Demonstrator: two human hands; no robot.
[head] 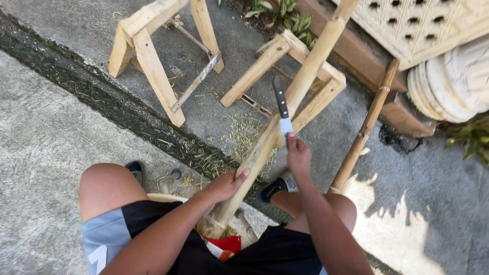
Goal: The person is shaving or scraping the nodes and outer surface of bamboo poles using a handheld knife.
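From the head view, a bamboo pole (285, 109) is seen propped on a sawhorse (300, 76) over shaving-strewn concrete (41, 142), gripped low by the left hand (226, 184), while a knife (281, 108) is grasped in the right hand (298, 155).

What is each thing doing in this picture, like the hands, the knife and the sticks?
left hand: gripping the bamboo pole
right hand: holding the knife
knife: against the pole
bamboo pole: slanted across a sawhorse
second bamboo pole: leaning, untouched
sawhorses: standing
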